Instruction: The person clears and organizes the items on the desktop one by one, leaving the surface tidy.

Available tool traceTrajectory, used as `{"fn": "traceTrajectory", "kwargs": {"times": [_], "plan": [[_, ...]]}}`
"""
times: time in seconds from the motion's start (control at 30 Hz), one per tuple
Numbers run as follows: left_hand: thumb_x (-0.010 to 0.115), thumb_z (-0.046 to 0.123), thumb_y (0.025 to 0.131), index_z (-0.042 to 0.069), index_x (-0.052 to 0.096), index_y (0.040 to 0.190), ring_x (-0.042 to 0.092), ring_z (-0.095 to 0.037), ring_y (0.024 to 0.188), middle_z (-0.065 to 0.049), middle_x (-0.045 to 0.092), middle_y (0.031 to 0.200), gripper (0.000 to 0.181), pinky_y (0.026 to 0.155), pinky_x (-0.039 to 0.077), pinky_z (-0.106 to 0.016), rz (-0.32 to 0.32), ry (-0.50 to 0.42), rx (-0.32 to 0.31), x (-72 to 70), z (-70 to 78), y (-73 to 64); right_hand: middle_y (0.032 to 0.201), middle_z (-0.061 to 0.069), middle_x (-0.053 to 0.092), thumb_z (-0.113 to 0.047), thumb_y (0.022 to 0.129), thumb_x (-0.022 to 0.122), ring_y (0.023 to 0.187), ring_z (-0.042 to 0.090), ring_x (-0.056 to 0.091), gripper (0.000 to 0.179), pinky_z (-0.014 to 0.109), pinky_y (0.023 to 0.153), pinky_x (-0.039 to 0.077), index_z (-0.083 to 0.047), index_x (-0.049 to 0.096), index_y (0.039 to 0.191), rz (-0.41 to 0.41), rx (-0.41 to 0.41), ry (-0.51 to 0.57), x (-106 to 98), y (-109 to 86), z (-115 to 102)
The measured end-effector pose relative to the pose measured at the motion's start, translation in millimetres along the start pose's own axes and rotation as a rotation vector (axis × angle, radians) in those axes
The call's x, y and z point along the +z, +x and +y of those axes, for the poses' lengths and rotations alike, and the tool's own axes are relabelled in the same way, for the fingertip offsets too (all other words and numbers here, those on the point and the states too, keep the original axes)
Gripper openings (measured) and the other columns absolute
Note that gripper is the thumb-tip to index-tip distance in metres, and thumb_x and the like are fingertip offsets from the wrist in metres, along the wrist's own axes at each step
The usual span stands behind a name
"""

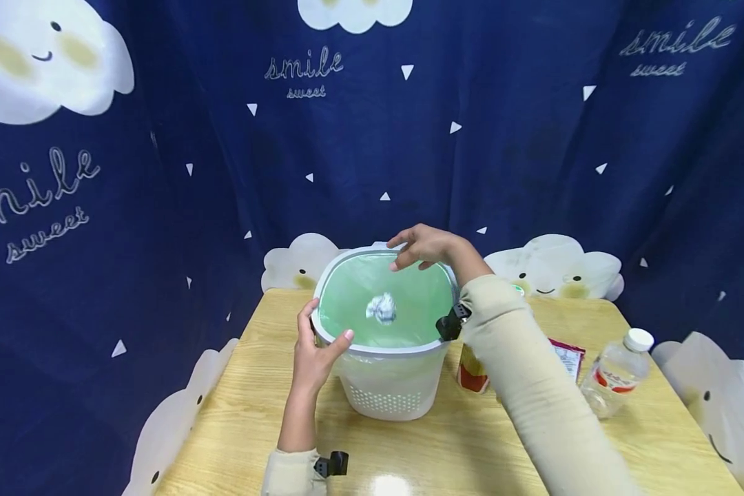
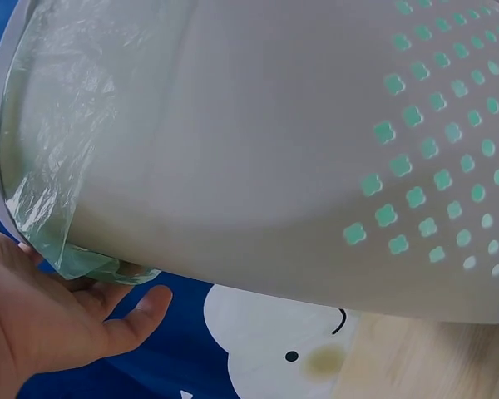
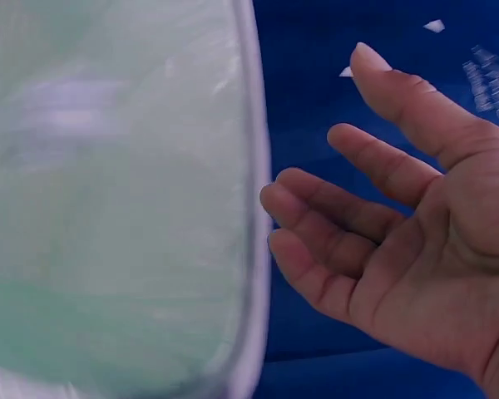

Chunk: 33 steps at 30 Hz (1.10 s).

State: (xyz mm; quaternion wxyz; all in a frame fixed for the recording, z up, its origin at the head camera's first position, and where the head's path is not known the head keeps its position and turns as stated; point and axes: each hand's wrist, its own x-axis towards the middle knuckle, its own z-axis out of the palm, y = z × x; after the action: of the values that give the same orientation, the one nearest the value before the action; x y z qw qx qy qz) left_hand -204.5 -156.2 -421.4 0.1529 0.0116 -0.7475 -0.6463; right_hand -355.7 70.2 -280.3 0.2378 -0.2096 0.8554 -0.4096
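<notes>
Left grip (image 1: 313, 355) on bag-lined basket (image 1: 390, 379), right grip (image 1: 430, 246) near, loosely spread

There is one left hand (image 1: 313, 355), one right hand (image 1: 428, 246), two sleeves (image 1: 527, 365), two wrist cameras (image 1: 339, 463), one perforated basket (image 1: 386, 386), one green liner (image 1: 344, 296), one silvery item (image 1: 381, 308), one clear bottle (image 1: 614, 379), one white cap (image 1: 638, 339), one red-edged packet (image 1: 569, 357), one red-and-yellow container (image 1: 473, 370), one wooden table (image 1: 238, 386) and one blue curtain (image 1: 359, 145).

A beige left sleeve (image 1: 293, 475) seen in front of the basket (image 1: 389, 403), a small black left wrist camera (image 1: 332, 464) strapped at its cuff, a matching creased right sleeve (image 1: 536, 379) seen to the basket's right, a black right wrist camera (image 1: 450, 325) seen against the basket's rim
</notes>
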Motion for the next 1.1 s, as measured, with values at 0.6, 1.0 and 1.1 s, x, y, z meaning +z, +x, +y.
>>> {"fn": "traceTrajectory", "kwargs": {"times": [0.6,1.0,1.1], "plan": [[0.077,0.032,0.071,0.031,0.03,0.14,0.038,-0.024,0.122,-0.002,0.041,0.138,0.083,0.098,0.027,-0.054,-0.004,-0.019,0.027,0.9,-0.6,1.2,0.128,0.021,0.051,-0.028,0.08,0.073,0.112,0.033,0.052,0.057,0.051,0.089,0.042,-0.008,0.052,0.13,0.082,-0.238,-0.096,-4,-71.6,9],[0.077,0.037,0.072,0.036,0.029,0.139,0.036,-0.023,0.123,0.0,0.038,0.14,0.083,0.098,0.028,-0.054,-0.001,-0.006,0.0,0.2,1.2,1.8,0.124,0.019,0.054,-0.02,0.079,0.074,0.109,0.036,0.054,0.056,0.044,0.083,0.048,-0.001,0.052,0.128,0.148,-0.311,-0.061,4,-95.8,29],[0.076,0.037,0.072,0.035,0.028,0.139,0.037,-0.023,0.122,-0.003,0.038,0.141,0.082,0.098,0.03,-0.053,-0.001,0.0,0.004,0.5,0.6,1.2,0.126,0.017,0.053,-0.019,0.08,0.073,0.109,0.035,0.053,0.055,0.043,0.083,0.048,0.0,0.053,0.127,0.175,-0.334,-0.073,9,-102.8,37]]}}
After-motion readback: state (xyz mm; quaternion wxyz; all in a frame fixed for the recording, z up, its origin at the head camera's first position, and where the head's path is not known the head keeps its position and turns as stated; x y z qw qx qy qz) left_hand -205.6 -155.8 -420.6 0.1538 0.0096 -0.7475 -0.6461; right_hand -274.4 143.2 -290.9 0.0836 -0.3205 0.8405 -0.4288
